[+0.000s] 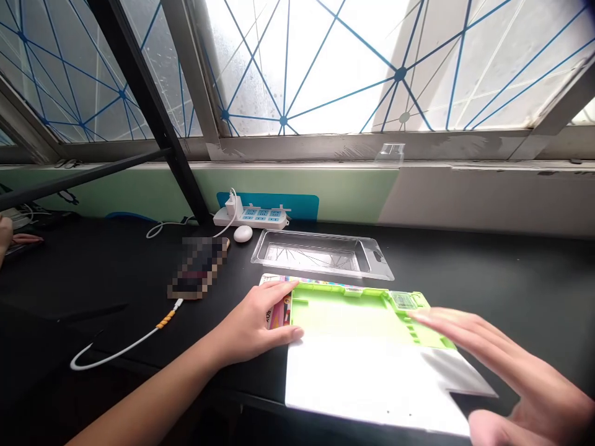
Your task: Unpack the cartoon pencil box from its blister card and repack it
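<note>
A shallow bright-green plastic tray (344, 303) with moulded ribs and a small side compartment lies in front of me. Its near side meets a white, strongly lit sheet (372, 384) with an angular cut-out at right. Beneath the tray's left end, part of a colourful printed card (277, 314) shows. My left hand (260, 316) grips the tray's left end, thumb over the near part and fingers at the far corner. My right hand (515, 365) is open, fingers stretched out, with its fingertips at the tray's right side; whether they touch it I cannot tell.
A clear plastic cover (320, 254) lies behind the tray. Further left are a blurred-out phone (199, 269) on a white cable (125, 342), a white rounded case (243, 233) and a power strip (263, 217). A black metal post (153, 118) stands at left; another person's hand (5, 235) shows at the edge.
</note>
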